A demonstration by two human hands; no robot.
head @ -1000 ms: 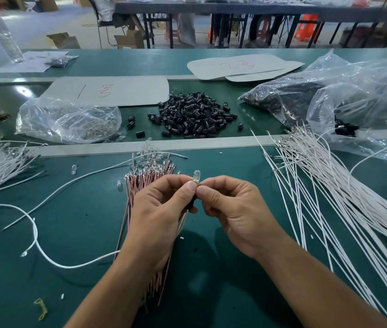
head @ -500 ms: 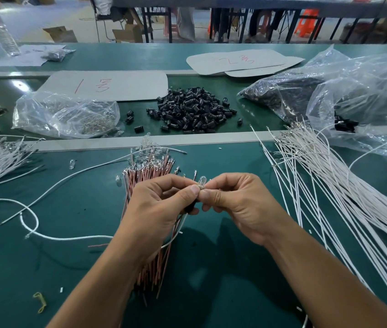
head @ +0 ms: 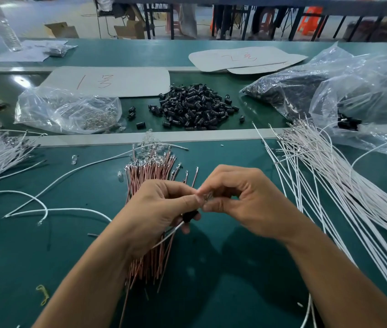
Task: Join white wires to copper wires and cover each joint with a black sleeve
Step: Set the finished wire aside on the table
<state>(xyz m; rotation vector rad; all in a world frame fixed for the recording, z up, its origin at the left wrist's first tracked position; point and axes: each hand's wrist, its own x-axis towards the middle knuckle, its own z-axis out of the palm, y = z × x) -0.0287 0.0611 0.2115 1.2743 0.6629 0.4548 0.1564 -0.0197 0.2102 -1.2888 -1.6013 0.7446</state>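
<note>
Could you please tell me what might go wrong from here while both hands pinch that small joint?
1. The left hand and right hand pinch the joint only at the fingertips, so it could slip and drop among the copper wires below.
2. The black sleeve sits below the left thumb, apparently short of the joint; it might slide down the white wire instead of covering it.

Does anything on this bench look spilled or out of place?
A few black sleeves lie strayed left of their pile, and two clear bulbs sit loose on the mat beside the copper wires. Nothing else stands out.
</note>
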